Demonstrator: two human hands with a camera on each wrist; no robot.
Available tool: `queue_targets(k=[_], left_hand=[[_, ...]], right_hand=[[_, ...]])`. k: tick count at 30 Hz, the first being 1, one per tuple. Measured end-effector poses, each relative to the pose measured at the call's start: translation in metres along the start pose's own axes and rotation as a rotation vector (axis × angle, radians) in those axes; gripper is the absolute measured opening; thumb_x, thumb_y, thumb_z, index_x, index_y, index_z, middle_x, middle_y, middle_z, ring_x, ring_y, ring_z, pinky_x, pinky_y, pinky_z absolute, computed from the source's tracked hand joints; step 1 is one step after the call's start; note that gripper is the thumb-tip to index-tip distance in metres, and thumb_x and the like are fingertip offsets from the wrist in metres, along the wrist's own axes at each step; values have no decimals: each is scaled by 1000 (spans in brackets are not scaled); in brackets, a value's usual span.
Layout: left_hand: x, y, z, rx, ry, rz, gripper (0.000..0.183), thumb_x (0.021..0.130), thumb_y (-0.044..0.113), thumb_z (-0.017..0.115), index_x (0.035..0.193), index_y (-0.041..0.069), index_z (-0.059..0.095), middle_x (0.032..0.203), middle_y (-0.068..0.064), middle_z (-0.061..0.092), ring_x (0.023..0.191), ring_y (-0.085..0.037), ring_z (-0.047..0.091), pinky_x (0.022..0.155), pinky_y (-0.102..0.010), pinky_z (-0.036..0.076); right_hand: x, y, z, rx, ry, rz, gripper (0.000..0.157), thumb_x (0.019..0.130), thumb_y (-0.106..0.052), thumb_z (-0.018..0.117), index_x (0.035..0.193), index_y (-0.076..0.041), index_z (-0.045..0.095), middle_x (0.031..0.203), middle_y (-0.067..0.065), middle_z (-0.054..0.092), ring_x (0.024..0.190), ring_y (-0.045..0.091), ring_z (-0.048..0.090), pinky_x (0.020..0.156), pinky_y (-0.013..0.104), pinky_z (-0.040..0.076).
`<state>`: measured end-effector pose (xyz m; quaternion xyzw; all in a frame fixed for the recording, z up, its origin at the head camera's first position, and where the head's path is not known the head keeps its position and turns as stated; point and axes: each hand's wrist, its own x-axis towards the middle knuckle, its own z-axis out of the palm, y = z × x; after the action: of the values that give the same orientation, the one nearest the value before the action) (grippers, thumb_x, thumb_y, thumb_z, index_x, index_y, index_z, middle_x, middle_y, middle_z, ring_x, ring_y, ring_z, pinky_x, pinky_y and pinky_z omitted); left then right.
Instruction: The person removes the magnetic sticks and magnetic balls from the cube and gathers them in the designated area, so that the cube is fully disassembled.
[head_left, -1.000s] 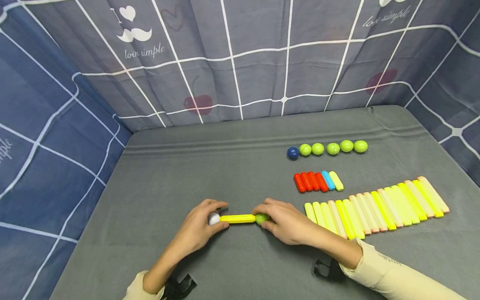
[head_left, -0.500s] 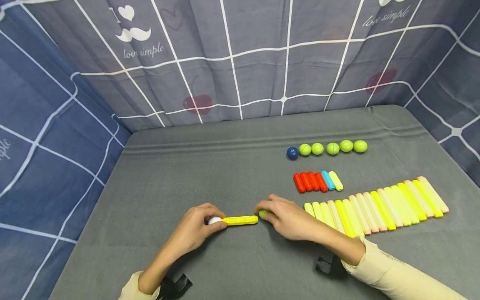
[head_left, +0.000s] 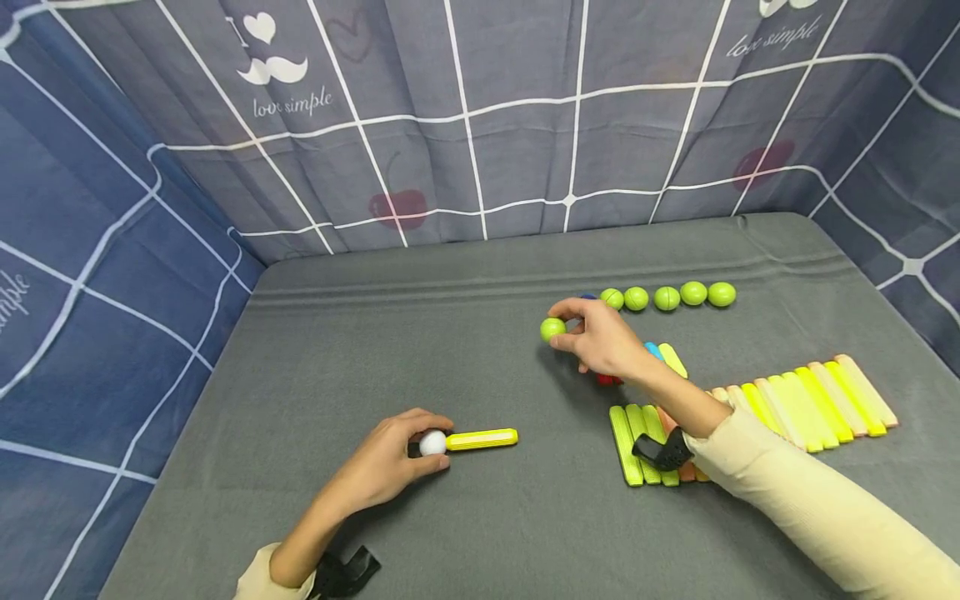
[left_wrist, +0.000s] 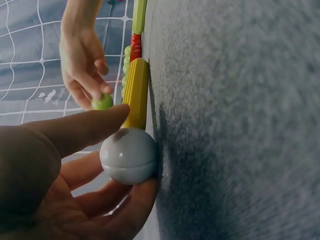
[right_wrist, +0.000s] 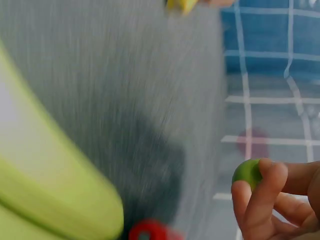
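My left hand (head_left: pixel 390 457) rests low over the table, its thumb and fingers curled round a white ball (head_left: pixel 432 443). That ball sits at the left end of a ribbed yellow stick (head_left: pixel 483 439) lying on the cloth; in the left wrist view the ball (left_wrist: pixel 129 156) shows a seam and the thumb tip reaches the yellow stick (left_wrist: pixel 136 92). Raised above the table, my right hand (head_left: pixel 603 340) pinches a green ball (head_left: pixel 552 329) between thumb and fingertips, just left of the row of balls.
A row of green balls (head_left: pixel 667 298) lies at the back right, its blue ball (head_left: pixel 588 297) mostly hidden by my right hand. Short red, blue and yellow sticks lie partly under that hand. Long yellow and pinkish sticks (head_left: pixel 795 408) fan out at right, partly covered by the sleeve (head_left: pixel 810 500).
My right hand has drawn the green ball off the yellow stick's right end and carried it up and back towards the ball row. My left hand stays at the white ball.
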<state>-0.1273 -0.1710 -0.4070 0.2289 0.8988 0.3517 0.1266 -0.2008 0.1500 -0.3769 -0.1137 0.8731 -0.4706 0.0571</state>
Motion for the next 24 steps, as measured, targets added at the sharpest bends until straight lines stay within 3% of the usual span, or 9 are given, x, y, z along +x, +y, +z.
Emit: queue_targets(k=[5, 10, 24], left_hand=[[0, -2, 1, 5, 3, 13, 32, 85, 16, 79, 115, 15, 69, 112, 6, 64, 100, -14, 61, 86, -37, 52], [1, -3, 2, -22, 14, 4, 30, 84, 18, 80, 112, 16, 68, 107, 7, 63, 100, -13, 61, 88, -36, 52], [1, -6, 1, -64, 18, 5, 29, 84, 18, 80, 111, 13, 69, 107, 5, 63, 100, -15, 61, 89, -35, 52]], right_hand=[[28, 12, -7, -84, -6, 54, 37, 91, 2, 67, 127, 7, 58, 121, 26, 58, 47, 21, 61, 51, 35, 54], [43, 19, -8, -154, 12, 78, 36, 88, 6, 65, 124, 8, 59, 118, 27, 59, 50, 20, 64, 47, 33, 54], [51, 24, -11, -215, 44, 121, 35, 89, 9, 57, 124, 6, 60, 117, 26, 60, 47, 14, 63, 45, 30, 54]])
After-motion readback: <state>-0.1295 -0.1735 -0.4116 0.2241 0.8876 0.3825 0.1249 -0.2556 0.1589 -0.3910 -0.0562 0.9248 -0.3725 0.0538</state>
